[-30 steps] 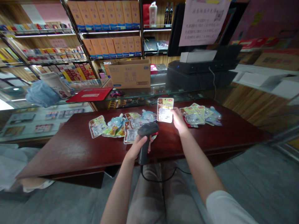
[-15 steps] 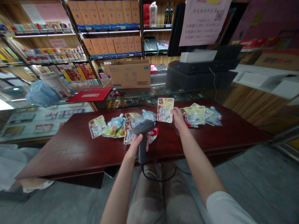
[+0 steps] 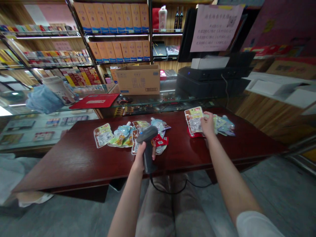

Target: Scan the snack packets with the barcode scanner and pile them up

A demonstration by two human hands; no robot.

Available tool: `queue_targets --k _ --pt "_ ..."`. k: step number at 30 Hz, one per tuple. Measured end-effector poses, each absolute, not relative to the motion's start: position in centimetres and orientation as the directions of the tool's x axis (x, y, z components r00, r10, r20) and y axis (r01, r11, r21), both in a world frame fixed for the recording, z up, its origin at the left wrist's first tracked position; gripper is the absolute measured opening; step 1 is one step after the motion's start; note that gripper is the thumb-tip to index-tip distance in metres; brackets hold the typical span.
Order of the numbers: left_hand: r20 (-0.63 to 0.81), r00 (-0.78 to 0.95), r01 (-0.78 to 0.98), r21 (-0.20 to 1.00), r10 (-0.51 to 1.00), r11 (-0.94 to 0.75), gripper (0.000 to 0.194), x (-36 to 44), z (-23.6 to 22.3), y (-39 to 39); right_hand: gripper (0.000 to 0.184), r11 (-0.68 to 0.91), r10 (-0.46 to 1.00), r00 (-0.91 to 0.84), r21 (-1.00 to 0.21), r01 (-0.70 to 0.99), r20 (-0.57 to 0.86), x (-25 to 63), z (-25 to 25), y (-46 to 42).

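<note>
My left hand (image 3: 141, 157) is wrapped round the handle of a dark grey barcode scanner (image 3: 147, 148), held upright near the table's front edge. A black cable runs down from it. My right hand (image 3: 207, 124) pinches the right edge of a yellow-green and clear snack packet (image 3: 194, 119) over the right-hand pile. Under and beside it lie more packets (image 3: 219, 122) and a red one, partly hidden. Behind the scanner is a middle pile with a red packet (image 3: 161, 141) and a blue spouted pouch (image 3: 159, 123). Farther left lie another spouted pouch (image 3: 122, 131) and a flat snack packet (image 3: 103, 135).
The dark red table (image 3: 81, 154) stands before a glass counter bearing a cardboard box (image 3: 138, 80), a red folder (image 3: 95, 100) and a cup (image 3: 59, 89). A monitor with a paper notice (image 3: 216, 29) rises at the back right. Part of another person (image 3: 14, 177) shows at far left.
My right hand has carried the snack packet to the right, from the table's middle to over the right-hand pile. The scanner in my left hand has shifted slightly left.
</note>
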State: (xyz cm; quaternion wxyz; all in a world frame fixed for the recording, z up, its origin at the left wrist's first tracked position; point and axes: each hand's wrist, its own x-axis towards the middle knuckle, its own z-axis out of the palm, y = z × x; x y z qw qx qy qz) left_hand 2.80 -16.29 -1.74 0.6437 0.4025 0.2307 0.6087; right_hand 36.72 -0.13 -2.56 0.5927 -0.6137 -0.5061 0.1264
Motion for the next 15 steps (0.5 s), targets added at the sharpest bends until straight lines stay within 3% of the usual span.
queue_targets --k 3,10,15 --pt "0.195 0.175 -0.582 0.811 0.965 -0.058 0.049 2.9 -1.5 -16.4 0.041 0.135 0.731 0.453 -0.759 0.636 0.51 40.1 -2.4 -0.9" --pt "0.171 0.163 -0.578 0.815 0.972 -0.046 0.051 3.2 -1.1 -16.7 0.035 -0.177 0.79 0.421 -0.491 0.853 0.446 42.0 -3.0 -2.4" --pt "0.178 0.172 -0.584 0.81 0.969 -0.046 0.054 3.1 -1.1 -16.7 0.038 -0.188 0.723 0.422 -0.431 0.882 0.547 40.8 -3.3 -3.4"
